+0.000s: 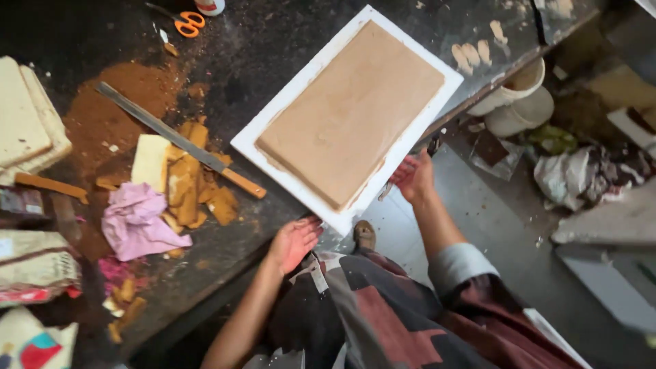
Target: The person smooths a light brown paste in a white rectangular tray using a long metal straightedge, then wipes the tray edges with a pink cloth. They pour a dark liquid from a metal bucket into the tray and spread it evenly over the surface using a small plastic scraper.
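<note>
White slab [311, 75] topped with brown clay, left hand [294, 242] and right hand [413, 178] just below, fingers released.

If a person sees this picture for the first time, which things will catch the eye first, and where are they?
First comes the white slab topped with flat brown clay, lying at the edge of the dark workbench in the middle. The left hand and right hand are open at its near edge. To the left lie a long blade, clay scraps and a pink rag.
</note>
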